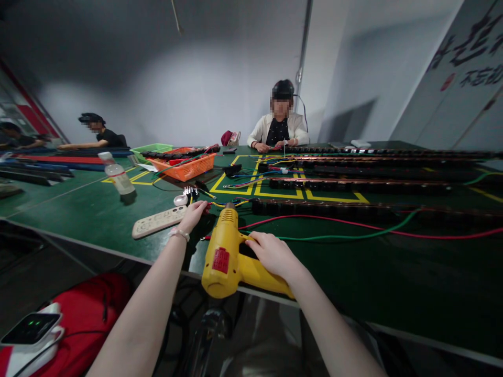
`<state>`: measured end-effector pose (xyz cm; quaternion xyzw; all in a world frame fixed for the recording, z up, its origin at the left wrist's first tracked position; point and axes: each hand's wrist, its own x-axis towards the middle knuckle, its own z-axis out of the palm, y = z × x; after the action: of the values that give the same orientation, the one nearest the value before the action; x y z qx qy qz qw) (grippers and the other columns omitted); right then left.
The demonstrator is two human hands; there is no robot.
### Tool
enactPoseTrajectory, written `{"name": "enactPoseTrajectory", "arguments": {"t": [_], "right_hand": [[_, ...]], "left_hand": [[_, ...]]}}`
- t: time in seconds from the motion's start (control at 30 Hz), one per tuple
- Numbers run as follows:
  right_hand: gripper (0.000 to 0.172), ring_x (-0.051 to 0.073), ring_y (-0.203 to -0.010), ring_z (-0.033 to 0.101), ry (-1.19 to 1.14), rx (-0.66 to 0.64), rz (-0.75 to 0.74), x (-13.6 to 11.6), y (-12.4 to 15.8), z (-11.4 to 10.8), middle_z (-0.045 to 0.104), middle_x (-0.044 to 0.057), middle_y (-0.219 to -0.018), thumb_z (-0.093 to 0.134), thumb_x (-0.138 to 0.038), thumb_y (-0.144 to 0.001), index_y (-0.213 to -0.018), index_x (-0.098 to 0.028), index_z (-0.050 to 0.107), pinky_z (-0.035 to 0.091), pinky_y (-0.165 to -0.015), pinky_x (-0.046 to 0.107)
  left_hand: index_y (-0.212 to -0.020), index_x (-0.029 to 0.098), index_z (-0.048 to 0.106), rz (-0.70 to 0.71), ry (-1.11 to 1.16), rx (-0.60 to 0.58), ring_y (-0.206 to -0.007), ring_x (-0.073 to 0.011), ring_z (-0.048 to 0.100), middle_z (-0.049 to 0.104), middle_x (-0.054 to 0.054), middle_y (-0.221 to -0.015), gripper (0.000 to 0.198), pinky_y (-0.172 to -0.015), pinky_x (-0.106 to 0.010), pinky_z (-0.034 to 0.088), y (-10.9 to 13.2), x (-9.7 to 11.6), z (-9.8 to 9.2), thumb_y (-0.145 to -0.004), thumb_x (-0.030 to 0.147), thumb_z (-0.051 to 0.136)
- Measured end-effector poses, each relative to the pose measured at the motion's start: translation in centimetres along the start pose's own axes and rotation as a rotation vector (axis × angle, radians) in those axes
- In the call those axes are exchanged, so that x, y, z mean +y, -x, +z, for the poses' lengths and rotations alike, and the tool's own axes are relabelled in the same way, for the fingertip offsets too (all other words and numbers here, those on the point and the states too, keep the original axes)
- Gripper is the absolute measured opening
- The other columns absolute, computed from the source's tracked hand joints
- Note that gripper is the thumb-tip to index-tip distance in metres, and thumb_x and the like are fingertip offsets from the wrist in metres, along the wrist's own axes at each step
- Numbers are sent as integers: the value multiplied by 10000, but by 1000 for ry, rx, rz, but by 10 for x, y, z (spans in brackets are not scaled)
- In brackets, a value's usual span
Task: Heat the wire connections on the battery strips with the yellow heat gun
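Observation:
My right hand (274, 255) is wrapped round the handle of a yellow heat gun (223, 256), whose nozzle points away from me over the table edge. My left hand (194, 216) pinches the end of thin coloured wires (216, 204) just left of the nozzle. Those wires run right to a long black strip (314, 208) lying across the green table. Red (353, 220) and green cables (334, 237) curve over the tabletop in front of the strip. A phone in a pale case (159, 222) lies beside my left wrist, with a small white round case (181, 200) behind it.
An orange basket (188, 168) holds black parts; a green basket (151, 151) stands behind it. A bottle (120, 177) is at the left. More black strips (365, 184) lie farther back. A person (278, 125) sits across the table, others at far left. A red bag (98, 309) is below.

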<state>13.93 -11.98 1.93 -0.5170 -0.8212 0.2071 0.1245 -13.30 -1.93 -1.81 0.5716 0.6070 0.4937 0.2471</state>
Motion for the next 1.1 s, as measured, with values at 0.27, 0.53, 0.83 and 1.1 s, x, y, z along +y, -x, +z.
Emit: {"name": "enactPoseTrajectory", "arguments": {"t": [0.27,0.53,0.83,1.1], "right_hand": [[290,193,-928,605,-17,22,51,22,6,-10,666,35,-986,341,-369,-951,-931,-230,595,336,-649,251],[295,193,-936,607,-6,39,86,34,9,-14,661,43,-1007,329,-357,-955,-953,-225,593,351,-667,255],[272,218,-955,616,67,50,95,31,8,-11,659,59,-1014,327,-325,-961,-981,-216,574,356,-678,272],[271,223,-949,620,100,42,86,27,6,-10,663,57,-1006,318,-321,-964,-971,-218,568,356,-671,276]], "left_hand": [[-602,168,586,32,3,-15,-597,-168,528,571,-25,-578,425,-597,-274,409,-1,-2,-1,-708,579,555],[-635,165,584,39,-14,-30,-621,-172,530,576,-29,-601,454,-609,-274,391,-3,-8,-1,-699,610,519],[-639,161,582,72,-50,-24,-609,-169,528,578,-23,-586,466,-608,-276,393,-9,-15,1,-720,608,480],[-623,166,575,102,-62,-20,-597,-166,527,571,-21,-572,466,-595,-273,391,-11,-19,2,-737,605,470]]}}
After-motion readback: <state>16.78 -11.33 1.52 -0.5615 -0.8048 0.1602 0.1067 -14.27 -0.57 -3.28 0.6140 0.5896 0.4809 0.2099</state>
